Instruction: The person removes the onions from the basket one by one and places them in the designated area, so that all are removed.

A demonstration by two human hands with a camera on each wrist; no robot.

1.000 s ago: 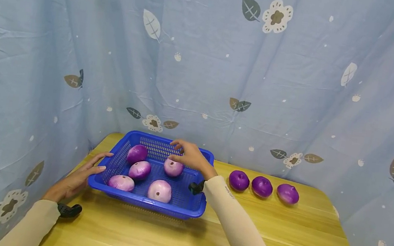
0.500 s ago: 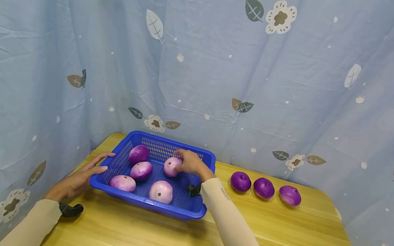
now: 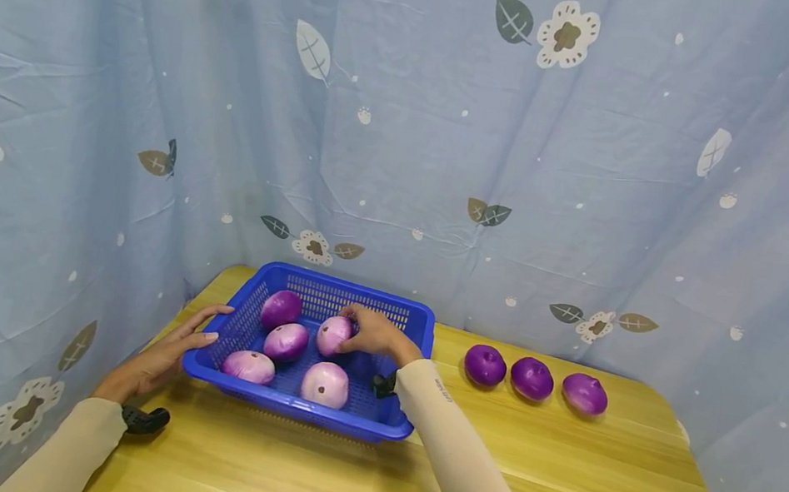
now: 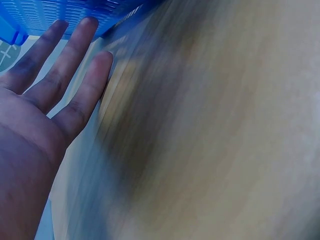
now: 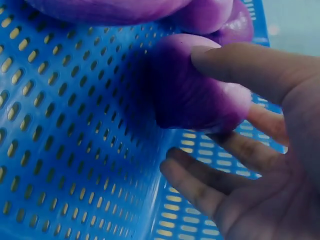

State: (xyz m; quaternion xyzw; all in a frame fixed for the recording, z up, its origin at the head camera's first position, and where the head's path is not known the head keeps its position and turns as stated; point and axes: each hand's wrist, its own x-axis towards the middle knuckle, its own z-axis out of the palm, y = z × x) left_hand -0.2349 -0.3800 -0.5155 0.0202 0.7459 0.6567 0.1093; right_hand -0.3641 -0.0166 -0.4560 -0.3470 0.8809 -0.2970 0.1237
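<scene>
In the head view my right hand (image 3: pixel 376 333) reaches into the blue plastic basket (image 3: pixel 296 410) and grips a pale purple onion (image 3: pixel 331 336). The right wrist view shows the thumb on top of this onion (image 5: pixel 185 85) and fingers against its far side, two other fingers extended below. My left hand (image 3: pixel 162 352) lies at the basket's left rim with straight, spread fingers; in the left wrist view their fingertips (image 4: pixel 89 24) reach the basket's slotted wall. Several more onions lie in the basket: a dark one (image 3: pixel 282 309), a two-toned one (image 3: pixel 286 341), a streaked one (image 3: pixel 249 367) and a pale one (image 3: pixel 325 385).
Three darker purple onions, a left one (image 3: pixel 485 365), a middle one (image 3: pixel 531 379) and a right one (image 3: pixel 585 395), stand in a row right of the basket on the wooden table (image 3: pixel 603 485). A blue patterned curtain (image 3: pixel 411 131) hangs behind and at both sides.
My right hand has come down from above the basket and taken hold of the onion, which has shifted slightly left. The left hand has stayed at the rim.
</scene>
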